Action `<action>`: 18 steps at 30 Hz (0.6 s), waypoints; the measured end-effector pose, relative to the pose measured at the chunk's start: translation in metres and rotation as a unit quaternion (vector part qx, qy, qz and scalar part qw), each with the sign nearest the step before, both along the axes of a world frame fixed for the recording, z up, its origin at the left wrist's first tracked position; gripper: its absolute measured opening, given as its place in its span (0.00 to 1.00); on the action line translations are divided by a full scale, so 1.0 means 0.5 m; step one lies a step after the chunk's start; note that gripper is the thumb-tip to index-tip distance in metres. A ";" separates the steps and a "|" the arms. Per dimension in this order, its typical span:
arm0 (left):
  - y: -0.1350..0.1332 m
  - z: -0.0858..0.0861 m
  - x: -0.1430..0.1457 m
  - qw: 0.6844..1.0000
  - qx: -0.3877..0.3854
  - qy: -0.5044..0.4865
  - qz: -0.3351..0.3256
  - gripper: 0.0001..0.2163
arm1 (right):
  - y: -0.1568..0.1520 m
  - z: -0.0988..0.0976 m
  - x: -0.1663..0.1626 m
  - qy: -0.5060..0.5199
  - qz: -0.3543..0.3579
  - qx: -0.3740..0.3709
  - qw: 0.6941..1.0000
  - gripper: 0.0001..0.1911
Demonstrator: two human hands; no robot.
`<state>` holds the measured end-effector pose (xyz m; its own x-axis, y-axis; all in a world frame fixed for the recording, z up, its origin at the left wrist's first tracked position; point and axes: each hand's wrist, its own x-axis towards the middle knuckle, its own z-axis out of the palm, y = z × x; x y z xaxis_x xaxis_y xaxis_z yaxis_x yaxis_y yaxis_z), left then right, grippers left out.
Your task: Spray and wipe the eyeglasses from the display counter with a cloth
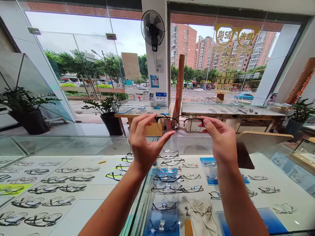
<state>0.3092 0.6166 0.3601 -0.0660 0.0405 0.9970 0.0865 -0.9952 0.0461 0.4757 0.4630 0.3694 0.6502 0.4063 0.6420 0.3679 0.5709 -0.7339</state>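
A pair of eyeglasses (pixel 193 124) with dark upper rims and clear lenses is held up level over the glass counter. My left hand (pixel 145 141) has its fingers at the left end of the frame and its thumb at the lower edge of the left lens. At the other end, my right hand (pixel 222 137) pinches the corner of the frame between thumb and fingers. Under my hands, rows of eyeglasses (pixel 163 206) lie in the display case. A beige drawstring pouch (pixel 203 218) rests on the counter between my forearms.
A glass display counter (pixel 81 146) spans the front. Beyond it stand a wooden-edged chair (pixel 265 135), potted plants (pixel 110 123), a second display case (pixel 231 109) and a wooden post (pixel 179 85). A fan (pixel 153 29) hangs on the pillar between large windows.
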 end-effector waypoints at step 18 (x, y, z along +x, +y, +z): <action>0.017 -0.006 0.005 0.996 -0.064 0.020 -0.062 0.30 | 0.016 -0.004 0.008 0.150 0.193 -0.018 0.970 0.15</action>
<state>0.3115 0.6249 0.3571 -0.0130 0.1724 0.9849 -0.0329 -0.9846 0.1719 0.4798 0.4711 0.3676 0.6013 0.6746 0.4281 -0.1011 0.5957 -0.7968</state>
